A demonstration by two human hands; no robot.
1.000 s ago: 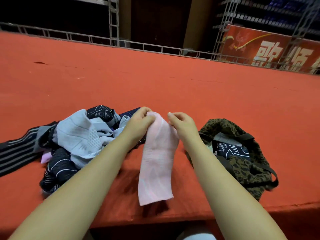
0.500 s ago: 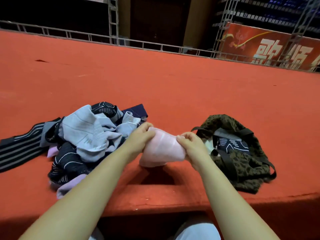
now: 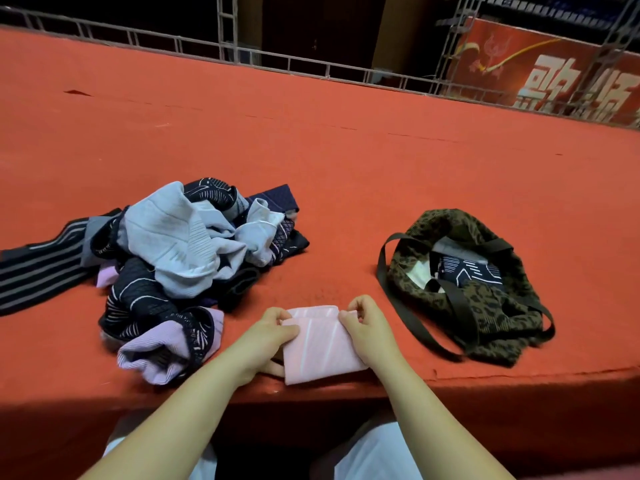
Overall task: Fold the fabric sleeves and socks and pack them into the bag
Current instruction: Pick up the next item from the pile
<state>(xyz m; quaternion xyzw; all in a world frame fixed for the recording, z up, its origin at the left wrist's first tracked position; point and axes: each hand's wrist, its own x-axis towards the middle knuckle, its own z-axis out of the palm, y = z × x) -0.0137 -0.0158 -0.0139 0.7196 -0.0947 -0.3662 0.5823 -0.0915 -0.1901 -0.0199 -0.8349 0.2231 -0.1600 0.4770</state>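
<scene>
From the head view, we are looking down at a pink sleeve (image 3: 320,344) lying folded into a short rectangle near the front edge of the red table (image 3: 346,174). Our left hand (image 3: 266,341) is pinching its left edge, fingers on top and thumb showing below. Our right hand (image 3: 367,327) is pinching its upper right corner with curled fingers. A heap of unfolded sleeves and socks (image 3: 180,265), pale blue, lilac and dark patterned, is sitting just left of our hands. The leopard-print bag (image 3: 485,306) is lying open to the right, apart from the pink piece, with dark patterned fabric (image 3: 467,271) showing inside.
</scene>
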